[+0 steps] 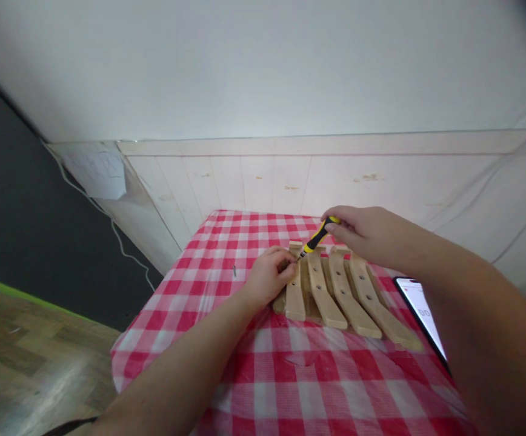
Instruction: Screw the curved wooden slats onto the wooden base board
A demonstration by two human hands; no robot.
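My right hand [354,227] is wrapped around the top of a yellow and black screwdriver [320,235]. Its shaft slants down to the left, and the tip meets the upper part of the leftmost curved wooden piece [295,301]. Beside that tip, my left hand [272,274] has its thumb and fingers pinched together; whatever lies between them is too small to make out. Several similar wooden pieces [342,293] lie side by side on a wooden board [280,304], each with dark holes or screw heads in it.
A red and white checked cloth [185,327] covers the table. On it, left of my left hand, lies a small metal screw [234,270]. A phone [420,306] with its screen lit rests by my right forearm. The white wall [263,181] stands right behind the table.
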